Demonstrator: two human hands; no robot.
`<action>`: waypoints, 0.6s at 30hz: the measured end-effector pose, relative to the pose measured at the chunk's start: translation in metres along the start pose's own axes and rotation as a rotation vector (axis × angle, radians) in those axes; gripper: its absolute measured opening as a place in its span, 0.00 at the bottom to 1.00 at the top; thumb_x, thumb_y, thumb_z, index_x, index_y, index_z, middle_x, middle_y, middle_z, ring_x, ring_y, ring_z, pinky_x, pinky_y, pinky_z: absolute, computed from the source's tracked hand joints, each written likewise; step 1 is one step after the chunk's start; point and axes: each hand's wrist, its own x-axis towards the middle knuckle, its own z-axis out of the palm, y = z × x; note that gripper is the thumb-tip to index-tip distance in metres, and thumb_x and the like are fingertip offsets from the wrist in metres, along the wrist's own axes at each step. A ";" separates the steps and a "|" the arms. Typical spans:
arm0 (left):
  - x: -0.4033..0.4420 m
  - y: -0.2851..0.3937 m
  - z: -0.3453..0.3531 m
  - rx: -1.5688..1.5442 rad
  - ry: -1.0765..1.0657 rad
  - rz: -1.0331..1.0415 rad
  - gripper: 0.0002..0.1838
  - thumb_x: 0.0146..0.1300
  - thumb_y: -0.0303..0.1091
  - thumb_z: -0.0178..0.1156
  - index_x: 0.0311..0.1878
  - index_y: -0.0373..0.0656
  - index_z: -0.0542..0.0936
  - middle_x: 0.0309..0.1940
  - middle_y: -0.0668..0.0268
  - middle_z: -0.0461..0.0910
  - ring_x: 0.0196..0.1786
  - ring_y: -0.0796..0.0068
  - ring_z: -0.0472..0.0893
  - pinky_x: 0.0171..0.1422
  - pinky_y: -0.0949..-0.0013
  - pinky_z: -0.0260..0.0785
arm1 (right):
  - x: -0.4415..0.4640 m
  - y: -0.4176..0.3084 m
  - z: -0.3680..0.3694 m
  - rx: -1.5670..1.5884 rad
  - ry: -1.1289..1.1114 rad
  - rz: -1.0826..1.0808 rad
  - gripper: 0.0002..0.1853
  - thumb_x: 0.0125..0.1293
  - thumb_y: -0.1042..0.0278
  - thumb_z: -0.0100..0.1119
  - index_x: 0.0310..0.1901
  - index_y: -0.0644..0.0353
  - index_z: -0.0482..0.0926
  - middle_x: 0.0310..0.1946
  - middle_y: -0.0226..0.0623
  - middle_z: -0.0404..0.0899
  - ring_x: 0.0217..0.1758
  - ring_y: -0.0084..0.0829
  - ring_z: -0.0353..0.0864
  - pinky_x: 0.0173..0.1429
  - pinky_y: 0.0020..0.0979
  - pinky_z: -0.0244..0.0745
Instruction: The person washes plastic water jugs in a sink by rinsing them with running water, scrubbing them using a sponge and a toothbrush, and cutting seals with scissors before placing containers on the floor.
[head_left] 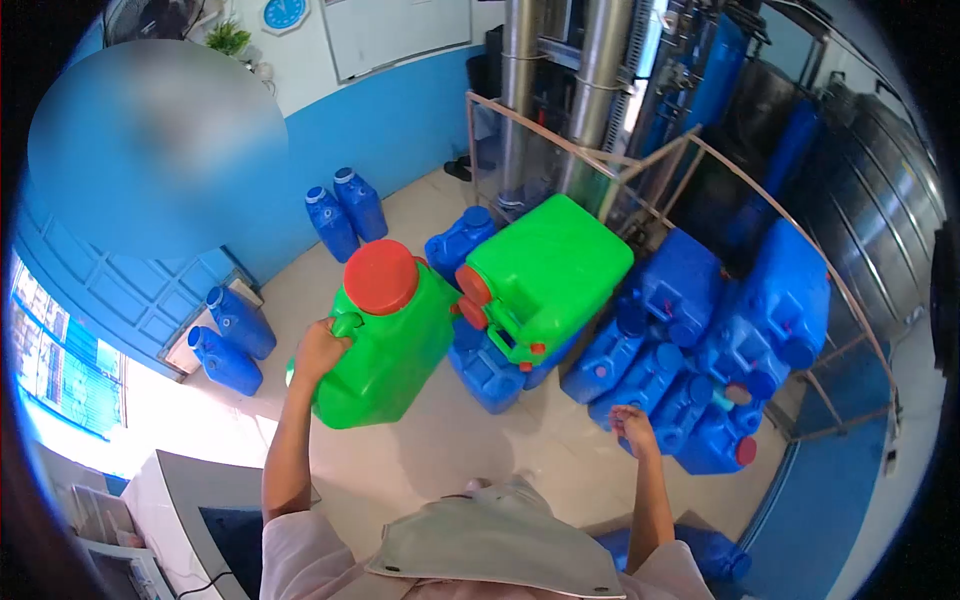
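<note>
My left hand (322,352) is wrapped around the handle of a green plastic jug (388,350) with a wide red lid. The jug is tilted and appears to hang above the floor. To its right, a second green jug (556,268) with red caps lies on its side on top of blue jugs (490,368). My right hand (632,428) is apart from the green jugs, its fingers loosely curled with nothing visible in them. It is in front of a pile of blue jugs (640,385), and I cannot tell whether it touches them.
Two blue jugs (345,212) stand by the wall, and two more (232,342) near the left doorway. A metal railing (640,165) fences off steel tanks and pipes behind the pile. At lower left is a white cabinet (180,500). More blue jugs (710,552) lie near my right arm.
</note>
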 end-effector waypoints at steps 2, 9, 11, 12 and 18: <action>0.039 -0.024 0.007 0.005 0.143 -0.110 0.14 0.47 0.29 0.57 0.40 0.41 0.80 0.23 0.54 0.79 0.25 0.63 0.79 0.33 0.65 0.69 | 0.037 -0.019 0.023 -0.032 -0.012 -0.010 0.11 0.66 0.70 0.45 0.43 0.60 0.78 0.35 0.33 0.79 0.33 0.25 0.77 0.37 0.24 0.73; 0.162 -0.058 0.021 -0.500 0.295 -0.247 0.08 0.49 0.28 0.56 0.34 0.36 0.76 0.16 0.63 0.73 0.18 0.72 0.74 0.20 0.67 0.64 | 0.141 -0.085 0.114 -0.600 0.212 -0.596 0.17 0.62 0.61 0.52 0.49 0.62 0.75 0.45 0.52 0.74 0.51 0.45 0.73 0.52 0.39 0.69; 0.212 -0.074 0.042 -0.794 0.361 -0.395 0.03 0.48 0.28 0.55 0.29 0.42 0.75 0.12 0.70 0.66 0.14 0.76 0.68 0.17 0.72 0.61 | 0.161 -0.115 0.142 -0.741 0.308 -0.535 0.27 0.60 0.52 0.55 0.58 0.58 0.68 0.61 0.60 0.59 0.64 0.56 0.58 0.64 0.46 0.58; 0.240 -0.089 0.058 -0.787 0.335 -0.390 0.03 0.48 0.28 0.55 0.29 0.42 0.75 0.12 0.70 0.66 0.14 0.76 0.68 0.17 0.72 0.61 | 0.170 -0.123 0.150 -0.736 0.325 -0.513 0.27 0.60 0.52 0.55 0.58 0.58 0.68 0.61 0.60 0.59 0.64 0.56 0.58 0.64 0.46 0.58; 0.427 -0.134 0.198 -1.610 -0.035 -0.496 0.06 0.50 0.28 0.52 0.24 0.49 0.65 0.13 0.73 0.61 0.15 0.79 0.62 0.20 0.74 0.60 | 0.224 -0.130 0.168 -0.618 0.627 -0.179 0.42 0.55 0.39 0.59 0.67 0.48 0.55 0.66 0.59 0.49 0.68 0.65 0.46 0.68 0.52 0.51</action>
